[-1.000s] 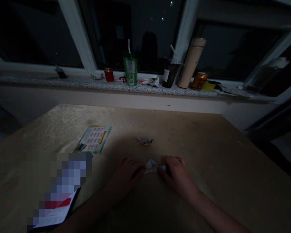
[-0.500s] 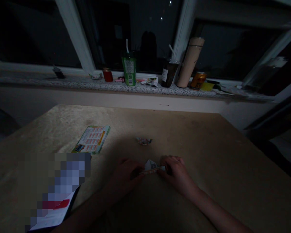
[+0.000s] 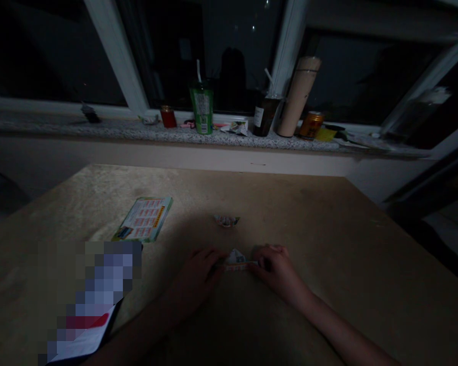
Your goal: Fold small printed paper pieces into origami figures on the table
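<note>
Between my two hands, just above the table, is a small piece of printed paper folded to a peak with a flat band along its lower edge. My left hand pinches the band's left end between thumb and fingers. Closed on its right end is my right hand, thumb toward me. Dim light hides the exact finger contact. A second folded paper shape, boat-like with pointed ends, lies on the table beyond my hands.
A stack of printed cards lies on the table at the left, above a partly blurred lit device. Along the windowsill stand a green cup, a dark cup, a tall flask, a red jar and a can.
The lower band of the folded paper now sits more level; before, it slanted up to the right. Both hands keep nearly the same place and grip.
</note>
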Demonstrator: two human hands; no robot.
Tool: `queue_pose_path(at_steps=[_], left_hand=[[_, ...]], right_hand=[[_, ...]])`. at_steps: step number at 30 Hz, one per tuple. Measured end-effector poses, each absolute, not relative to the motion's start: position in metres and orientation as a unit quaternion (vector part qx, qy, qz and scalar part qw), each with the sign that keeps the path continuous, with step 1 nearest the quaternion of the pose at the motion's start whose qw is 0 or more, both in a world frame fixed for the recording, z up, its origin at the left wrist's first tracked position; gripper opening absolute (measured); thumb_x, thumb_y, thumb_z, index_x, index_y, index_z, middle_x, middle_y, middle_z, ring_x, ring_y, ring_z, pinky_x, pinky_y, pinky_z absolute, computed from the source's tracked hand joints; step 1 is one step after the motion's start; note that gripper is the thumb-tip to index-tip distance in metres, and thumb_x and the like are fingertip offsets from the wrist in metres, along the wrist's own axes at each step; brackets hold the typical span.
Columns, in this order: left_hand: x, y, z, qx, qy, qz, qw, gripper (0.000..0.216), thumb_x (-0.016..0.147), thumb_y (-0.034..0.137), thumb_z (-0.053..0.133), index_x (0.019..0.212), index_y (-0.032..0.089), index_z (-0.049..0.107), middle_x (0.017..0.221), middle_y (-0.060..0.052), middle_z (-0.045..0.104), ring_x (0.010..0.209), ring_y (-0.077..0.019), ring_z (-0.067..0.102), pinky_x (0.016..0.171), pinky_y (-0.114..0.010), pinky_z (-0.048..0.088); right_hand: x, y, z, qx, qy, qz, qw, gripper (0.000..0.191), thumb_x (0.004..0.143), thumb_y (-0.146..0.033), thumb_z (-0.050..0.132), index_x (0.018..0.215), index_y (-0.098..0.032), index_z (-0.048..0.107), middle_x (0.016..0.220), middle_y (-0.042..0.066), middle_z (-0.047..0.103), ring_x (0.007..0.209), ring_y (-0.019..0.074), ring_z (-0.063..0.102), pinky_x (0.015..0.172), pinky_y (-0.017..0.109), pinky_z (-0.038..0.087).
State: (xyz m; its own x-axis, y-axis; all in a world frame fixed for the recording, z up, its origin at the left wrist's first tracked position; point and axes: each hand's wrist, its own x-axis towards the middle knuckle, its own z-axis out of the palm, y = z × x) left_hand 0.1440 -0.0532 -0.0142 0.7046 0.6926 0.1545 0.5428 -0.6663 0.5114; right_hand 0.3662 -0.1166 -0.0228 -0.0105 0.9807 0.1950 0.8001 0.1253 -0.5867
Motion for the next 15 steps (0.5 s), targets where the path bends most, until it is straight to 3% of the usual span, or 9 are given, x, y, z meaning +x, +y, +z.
queue_pose_path(at_steps=[9, 15], left_hand=[[0.1464, -0.0548, -0.0075, 0.899, 0.34, 0.163, 0.22, 0.021, 0.092, 0.018, 0.047, 0.105, 0.024, 0.061, 0.105, -0.001, 0.062, 0.095, -0.0207, 0.055, 0.086, -0.035, 0.042], [0.1477, -0.0526, -0.0098, 0.9, 0.343, 0.163, 0.214, 0.02, 0.094, 0.017, 0.045, 0.105, 0.024, 0.061, 0.104, 0.0, 0.062, 0.094, -0.0196, 0.056, 0.086, -0.035, 0.043]], right_hand=[[0.3658, -0.1155, -0.0192, -0.612, -0.702, 0.209, 0.297, 0.012, 0.075, -0.018, 0.069, 0.066, -0.02, 0.062, 0.068, -0.004, 0.06, 0.075, 0.0165, 0.056, 0.072, 0.03, 0.031], [0.364, -0.116, -0.02, -0.629, -0.69, 0.208, 0.293, 0.01, 0.079, -0.019, 0.066, 0.07, -0.021, 0.062, 0.072, -0.003, 0.061, 0.077, 0.0165, 0.057, 0.075, 0.031, 0.03]])
